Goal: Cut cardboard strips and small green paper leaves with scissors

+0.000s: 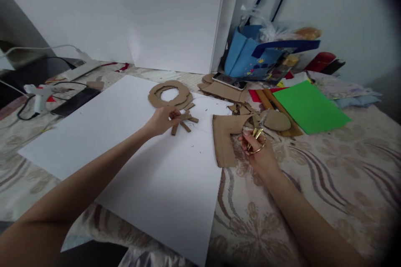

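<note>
My left hand (165, 120) is over the white sheet (163, 175), its fingers closed at a small bunch of cardboard strips (185, 126). Just behind it lies a cardboard ring (171, 94), with the sheet showing through its hole. In my right hand (255, 147) is a pair of gold-handled scissors (257, 132), blades pointing up and away from me. An L-shaped cardboard piece (224, 137) lies to the left of the scissors, partly over the sheet's edge. A rounded cardboard piece (277, 120) lies beyond the blades. Faint pencil lines and small scraps show on the sheet.
A glue gun (40, 96) and a dark phone-like slab (77, 102) with cables sit at the left. At the back right stand a blue bag (244, 52) and a phone (229, 81) on cardboard. Green paper (311, 106) lies at the right. A white board (175, 16) stands behind.
</note>
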Demonstrator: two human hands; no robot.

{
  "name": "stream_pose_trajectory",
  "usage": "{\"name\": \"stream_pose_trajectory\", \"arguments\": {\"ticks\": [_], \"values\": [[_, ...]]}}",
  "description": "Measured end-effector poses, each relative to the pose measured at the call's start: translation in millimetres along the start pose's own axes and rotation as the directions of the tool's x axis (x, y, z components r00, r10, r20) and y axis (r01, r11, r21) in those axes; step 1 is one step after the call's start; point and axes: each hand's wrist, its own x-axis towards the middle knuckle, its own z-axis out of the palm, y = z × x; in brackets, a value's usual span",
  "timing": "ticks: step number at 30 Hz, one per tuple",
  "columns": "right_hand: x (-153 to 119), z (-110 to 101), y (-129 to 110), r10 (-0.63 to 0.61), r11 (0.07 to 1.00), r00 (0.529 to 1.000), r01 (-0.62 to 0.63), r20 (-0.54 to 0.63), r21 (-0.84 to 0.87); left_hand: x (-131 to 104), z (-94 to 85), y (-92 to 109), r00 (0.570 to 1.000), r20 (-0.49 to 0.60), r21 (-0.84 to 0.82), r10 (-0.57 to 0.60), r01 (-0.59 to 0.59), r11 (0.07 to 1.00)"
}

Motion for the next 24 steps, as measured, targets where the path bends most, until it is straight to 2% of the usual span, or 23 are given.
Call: {"name": "stream_pose_trajectory", "arguments": {"ticks": [6,10,13,17,20,24], "values": [[-0.1,0.8,0.1,0.002,1.000,1.000,-0.002,0.006,0.003,-6.2,-5.6,-3.3,0.992,0.126,0.160,0.007,-0.027,0.987],[0.0,0.4,-0.5,0.001,1.000,1.000,-0.001,0.002,0.003,-15.1,-13.6,-2.0,0.984,0.163,0.264,-0.067,0.022,0.964],[-0.2,0.5,-0.2,0.006,1.000,1.000,-0.006,0.003,-0.005,-20.1,-13.6,0.6,0.970,0.210,0.195,-0.124,0.083,0.977],[-0.7,0.6,0.4,0.007,1.000,1.000,-0.007,-0.006,-0.019,-22.6,-3.9,1.0,0.966,0.229,0.036,-0.119,0.114,0.993],[-0.5,0.1,0.7,0.012,1.000,1.000,-0.012,-0.005,-0.028,-22.4,4.2,-1.0,0.978,0.194,-0.059,-0.079,0.092,0.994],[0.6,-0.6,1.1,0.009,1.000,1.000,-0.009,0.004,-0.025,-17.8,12.4,-0.9,0.991,0.126,-0.031,-0.052,0.056,0.998]]}}
